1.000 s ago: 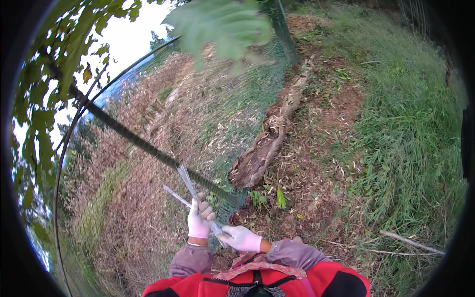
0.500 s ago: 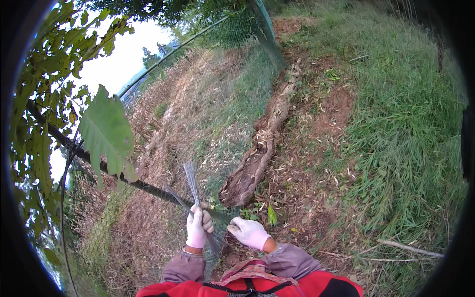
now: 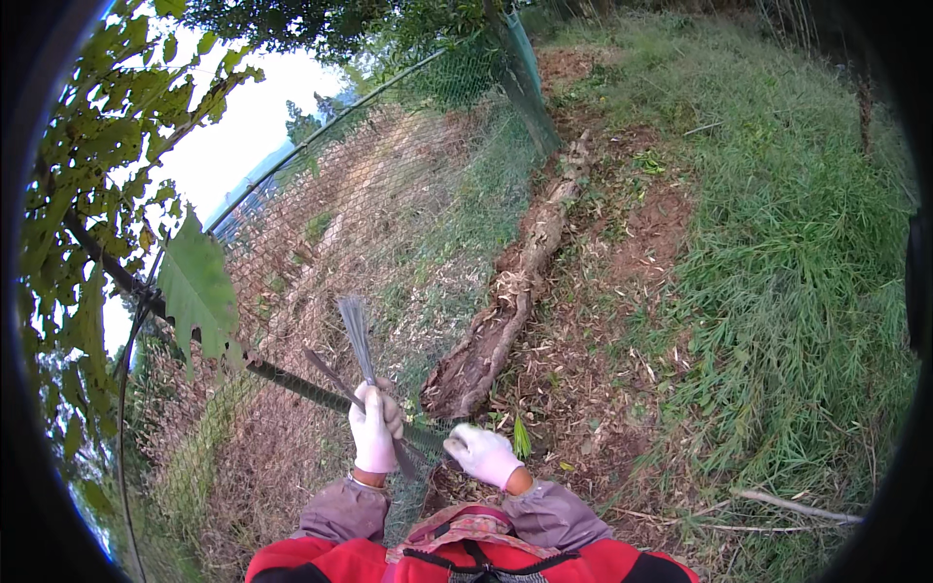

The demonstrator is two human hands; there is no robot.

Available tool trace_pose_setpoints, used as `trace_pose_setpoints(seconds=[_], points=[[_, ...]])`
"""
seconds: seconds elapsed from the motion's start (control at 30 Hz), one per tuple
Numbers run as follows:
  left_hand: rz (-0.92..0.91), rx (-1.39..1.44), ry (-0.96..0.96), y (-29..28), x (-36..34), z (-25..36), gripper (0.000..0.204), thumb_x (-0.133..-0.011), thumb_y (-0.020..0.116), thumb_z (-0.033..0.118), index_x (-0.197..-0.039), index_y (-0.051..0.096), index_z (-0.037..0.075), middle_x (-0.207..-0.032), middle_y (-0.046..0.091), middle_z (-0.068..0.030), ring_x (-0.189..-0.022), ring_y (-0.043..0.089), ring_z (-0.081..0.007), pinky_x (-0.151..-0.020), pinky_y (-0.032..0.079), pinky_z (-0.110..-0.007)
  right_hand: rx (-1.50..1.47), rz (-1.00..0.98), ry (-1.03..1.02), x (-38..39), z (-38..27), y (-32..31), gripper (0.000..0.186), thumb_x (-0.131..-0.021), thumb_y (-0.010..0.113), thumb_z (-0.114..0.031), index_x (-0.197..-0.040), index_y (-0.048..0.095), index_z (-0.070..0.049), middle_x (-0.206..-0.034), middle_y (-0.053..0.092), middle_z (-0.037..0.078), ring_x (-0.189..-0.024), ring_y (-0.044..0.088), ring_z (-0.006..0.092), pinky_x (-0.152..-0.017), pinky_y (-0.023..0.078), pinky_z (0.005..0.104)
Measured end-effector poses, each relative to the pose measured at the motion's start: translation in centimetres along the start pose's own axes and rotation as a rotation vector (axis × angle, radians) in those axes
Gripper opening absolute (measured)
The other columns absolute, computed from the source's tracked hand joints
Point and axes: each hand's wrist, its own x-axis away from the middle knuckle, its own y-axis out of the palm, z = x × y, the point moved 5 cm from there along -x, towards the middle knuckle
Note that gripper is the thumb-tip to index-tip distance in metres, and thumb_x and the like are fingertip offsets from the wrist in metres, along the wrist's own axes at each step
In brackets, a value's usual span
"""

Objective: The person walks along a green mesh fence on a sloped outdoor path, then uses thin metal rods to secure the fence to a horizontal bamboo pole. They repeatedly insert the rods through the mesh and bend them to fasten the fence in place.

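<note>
My left hand (image 3: 375,432), in a white glove with a pinkish cuff, is closed around a bundle of thin grey wires (image 3: 357,335) that fan out at the top. A long dark, narrow piece (image 3: 328,373) is in the same grip, its lower end showing below the fingers; its kind is unclear. My right hand (image 3: 483,455), gloved alike, has its fingers pinched together beside a dark green fence pole (image 3: 306,389). Whatever it may hold is too small to make out. Both hands are over the green mesh fence (image 3: 403,228), the right one by its lower end.
A rotting log (image 3: 505,316) lies along the fence foot ahead. Tall grass (image 3: 797,253) covers the right side, with a cut branch (image 3: 792,504) below it. A leafy branch (image 3: 107,257) hangs at the left. A slanted post (image 3: 525,92) stands far ahead.
My head view has shifted slightly, and both hands now appear a little farther left in it. The left hand still grips the wires; the right fingers remain pinched near the pole.
</note>
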Motion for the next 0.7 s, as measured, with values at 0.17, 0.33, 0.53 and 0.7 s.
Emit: trace_pose_setpoints(seconds=[0.17, 0.33, 0.53, 0.7], points=[[-0.097, -0.171, -0.063, -0.4, 0.2, 0.4, 0.019, -0.099, 0.043, 0.024, -0.1, 0.052, 0.007, -0.057, 0.035, 0.0069, -0.043, 0.03, -0.0023, -0.037, 0.023, -0.02, -0.509, 0.475, -0.187, -0.8, -1.0, -2.8, 0.024, -0.089, 0.062, -0.024, -0.101, 0.058, -0.004, -0.082, 0.066, 0.012, -0.074, 0.066, 0.025, -0.067, 0.051, 0.0343], [-0.363, -0.525, -0.196, 0.2, 2.6, -3.8, 0.02, -0.094, 0.054, 0.022, -0.102, 0.06, 0.004, -0.063, 0.047, 0.0059, -0.048, 0.038, -0.0031, -0.042, 0.029, -0.02, -1.057, 0.274, -0.141, -1.4, -1.5, -2.3, 0.015, -0.092, 0.059, -0.016, -0.09, 0.057, -0.001, -0.078, 0.061, 0.003, -0.07, 0.058, 0.0082, -0.062, 0.047, 0.0236], [-0.413, -0.287, -0.29, -0.8, 4.1, -5.8, 0.026, -0.098, 0.049, 0.026, -0.105, 0.058, 0.004, -0.059, 0.042, 0.0067, -0.047, 0.034, -0.0032, -0.042, 0.027, -0.021, -0.923, 0.205, -0.11, -1.3, -2.0, -1.8, 0.017, -0.093, 0.059, -0.015, -0.084, 0.053, -0.001, -0.075, 0.059, 0.002, -0.065, 0.056, 0.0055, -0.057, 0.044, 0.0227], [-0.416, -0.337, -0.313, -2.8, 4.8, -4.9, 0.029, -0.098, 0.05, 0.029, -0.109, 0.057, 0.002, -0.068, 0.044, 0.0058, -0.054, 0.037, -0.0028, -0.047, 0.031, -0.02, -0.841, 0.133, -0.082, -1.8, -2.4, -0.4, 0.02, -0.095, 0.054, -0.019, -0.091, 0.056, 0.0, -0.077, 0.061, 0.003, -0.067, 0.06, 0.0107, -0.063, 0.048, 0.0265]])
